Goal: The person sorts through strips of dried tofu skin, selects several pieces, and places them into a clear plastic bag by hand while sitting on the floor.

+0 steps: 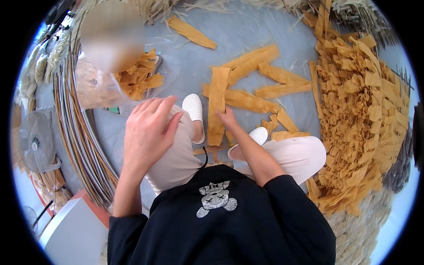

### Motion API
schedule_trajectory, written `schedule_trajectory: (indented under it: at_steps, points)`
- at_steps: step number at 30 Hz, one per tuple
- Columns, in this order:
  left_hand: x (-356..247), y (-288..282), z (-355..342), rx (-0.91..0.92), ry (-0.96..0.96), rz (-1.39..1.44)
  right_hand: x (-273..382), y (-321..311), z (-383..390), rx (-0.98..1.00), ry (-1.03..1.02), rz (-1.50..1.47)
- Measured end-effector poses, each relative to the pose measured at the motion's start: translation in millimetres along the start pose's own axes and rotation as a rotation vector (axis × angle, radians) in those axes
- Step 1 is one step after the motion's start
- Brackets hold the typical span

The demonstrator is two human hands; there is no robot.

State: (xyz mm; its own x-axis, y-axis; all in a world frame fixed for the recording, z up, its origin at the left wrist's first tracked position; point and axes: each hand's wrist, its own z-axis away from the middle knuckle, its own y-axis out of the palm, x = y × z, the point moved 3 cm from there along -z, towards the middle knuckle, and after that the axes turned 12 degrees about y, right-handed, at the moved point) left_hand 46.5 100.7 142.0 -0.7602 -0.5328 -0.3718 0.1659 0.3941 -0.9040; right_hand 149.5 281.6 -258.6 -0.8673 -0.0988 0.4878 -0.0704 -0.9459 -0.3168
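Observation:
My left hand [150, 129] is over my left knee, its fingers extended and slightly curved, holding nothing. My right hand [226, 117] grips the edge of a long mustard-yellow crinkled strip [218, 84] between my feet, which are in white perforated shoes [192, 106]. Several similar strips [285, 84] lie flat and overlapping on the grey floor [278, 31], with short torn pieces near my right shoe. At the upper left, an open clear plastic bag [95, 97] holds crumpled yellow pieces [134, 79], partly hidden by a blurred round patch.
A big heap of layered yellow material [349, 115] lines the right side. Bundled long rods [77, 137] curve along the left, beside a fan [35, 143] and a white block [70, 229]. Pale straw-like bundles [185, 6] edge the far floor; one loose strip [192, 33] lies nearby.

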Motion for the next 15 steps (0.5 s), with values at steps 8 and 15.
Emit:
schedule_trajectory:
  at_steps: [8,15]
  points:
    - [3,2,14,-0.173,0.053,0.136,87,-71,45,-0.162,-0.694,-0.159]
    - [101,26,62,-0.775,-0.446,0.384,149,-107,147,-0.013,-0.789,0.058]
